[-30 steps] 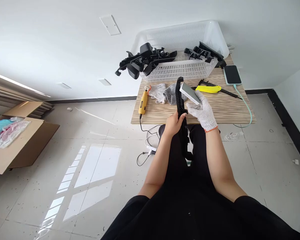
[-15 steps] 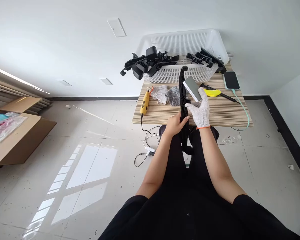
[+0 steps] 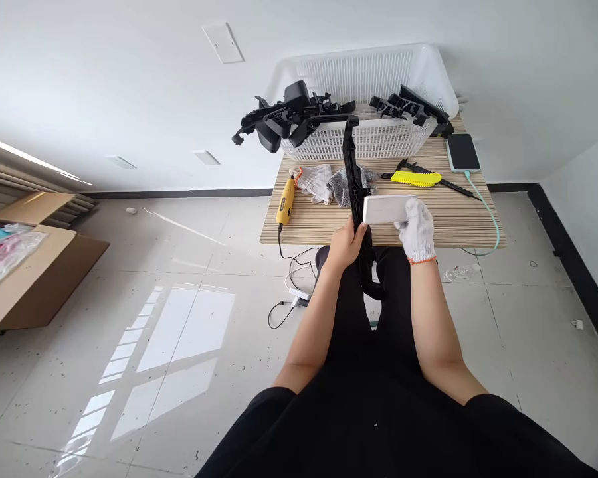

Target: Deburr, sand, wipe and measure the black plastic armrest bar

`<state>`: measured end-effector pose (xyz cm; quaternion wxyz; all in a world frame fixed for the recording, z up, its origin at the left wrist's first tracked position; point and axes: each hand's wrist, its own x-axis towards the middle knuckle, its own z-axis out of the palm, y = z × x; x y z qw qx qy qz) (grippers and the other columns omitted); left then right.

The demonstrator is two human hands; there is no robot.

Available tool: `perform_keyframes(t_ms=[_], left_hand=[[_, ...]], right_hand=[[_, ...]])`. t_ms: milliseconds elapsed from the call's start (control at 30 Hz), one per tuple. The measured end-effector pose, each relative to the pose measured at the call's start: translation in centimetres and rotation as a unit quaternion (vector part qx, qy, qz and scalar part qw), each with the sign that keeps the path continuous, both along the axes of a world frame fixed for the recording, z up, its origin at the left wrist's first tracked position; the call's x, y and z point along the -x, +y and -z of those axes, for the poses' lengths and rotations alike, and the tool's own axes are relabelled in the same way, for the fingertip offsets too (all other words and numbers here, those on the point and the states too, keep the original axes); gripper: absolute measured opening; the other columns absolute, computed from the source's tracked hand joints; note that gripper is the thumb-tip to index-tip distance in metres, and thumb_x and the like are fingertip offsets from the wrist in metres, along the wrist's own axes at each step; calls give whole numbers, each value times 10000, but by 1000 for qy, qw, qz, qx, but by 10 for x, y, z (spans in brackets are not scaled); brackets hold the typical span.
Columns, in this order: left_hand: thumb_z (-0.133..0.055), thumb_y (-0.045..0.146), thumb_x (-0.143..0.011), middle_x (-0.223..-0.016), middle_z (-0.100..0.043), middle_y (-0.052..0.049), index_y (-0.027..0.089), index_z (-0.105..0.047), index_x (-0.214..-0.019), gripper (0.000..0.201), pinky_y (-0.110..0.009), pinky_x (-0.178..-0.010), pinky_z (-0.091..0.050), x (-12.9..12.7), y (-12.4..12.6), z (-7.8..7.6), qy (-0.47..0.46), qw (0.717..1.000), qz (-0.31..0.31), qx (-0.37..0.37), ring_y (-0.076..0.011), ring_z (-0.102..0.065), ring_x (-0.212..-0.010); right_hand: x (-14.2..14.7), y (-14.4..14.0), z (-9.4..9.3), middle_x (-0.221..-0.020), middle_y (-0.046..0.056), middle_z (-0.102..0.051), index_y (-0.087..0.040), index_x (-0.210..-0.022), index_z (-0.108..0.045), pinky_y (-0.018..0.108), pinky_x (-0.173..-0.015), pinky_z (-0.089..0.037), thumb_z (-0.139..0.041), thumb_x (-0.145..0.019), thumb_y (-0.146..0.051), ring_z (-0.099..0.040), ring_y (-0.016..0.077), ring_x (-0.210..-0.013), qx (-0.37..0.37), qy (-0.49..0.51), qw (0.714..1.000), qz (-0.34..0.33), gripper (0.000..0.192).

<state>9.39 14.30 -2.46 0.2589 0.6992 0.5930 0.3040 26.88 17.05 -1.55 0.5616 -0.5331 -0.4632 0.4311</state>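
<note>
My bare left hand grips a long black plastic trim piece around its lower middle. The piece stands lengthwise away from me, its near end between my knees. In a white knitted glove, my right hand is closed on the right end of a flat rectangular block, its pale face towards me. The block's left end is at the trim piece, close to my left thumb; whether they touch I cannot tell. Beyond my hands, a yellow-handled knife lies across a black caliper.
A white plastic basket at the back of the table holds several black plastic parts. Left on the table are a yellow corded tool, a white glove and a grey cloth. A phone charges at right.
My right hand has turned the block from a slant to level, swinging its pale face towards me, and moved slightly right. The trim piece's far end has tipped left.
</note>
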Motion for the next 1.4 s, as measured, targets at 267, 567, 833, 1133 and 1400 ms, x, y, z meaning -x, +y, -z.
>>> perform_keyframes(t_ms=[267,567,833,1133,1400], left_hand=[[-419,448,-1015,-956,-745,-92,209,-531,-1260,360,-324,-724,-450,-2,1,2,32,999,18,2,-291,-710,-896],[-484,517,-984,-728,-623,-26,215,-550,-1076,323,-301,-637,-381,-4,-1,0,68,997,30,-20,-237,-661,-740],[-405,540,-1011,-675,-603,-23,225,-565,-979,355,-301,-611,-365,-7,-2,1,46,999,11,-23,-217,-646,-688],[-421,586,-990,-588,-517,10,227,-556,-890,397,-290,-571,-308,-7,0,3,8,1000,-9,-20,-171,-536,-530],[-481,589,-961,-526,-433,43,229,-490,-726,431,-280,-565,-286,-9,-1,0,-47,997,-62,-14,-119,-394,-476]], right_hand=[[11,4,-16,-561,-30,-544,-215,-818,-610,175,-352,-303,-697,-796,-594,-459,68,-431,109,73,990,-45,390],[13,9,-7,-571,-41,-529,-214,-819,-591,160,-350,-311,-649,-821,-643,-467,54,-423,77,115,990,28,433],[18,4,-11,-629,-21,-576,-204,-895,-608,161,-342,-343,-660,-843,-569,-554,82,-485,51,92,993,45,372],[18,6,-4,-752,-34,-645,-214,-1121,-577,165,-385,-415,-674,-825,-429,-572,66,-494,37,86,995,36,379],[13,3,-8,-797,-31,-636,-242,-1270,-585,172,-359,-363,-648,-831,-430,-520,53,-459,46,42,998,16,482]])
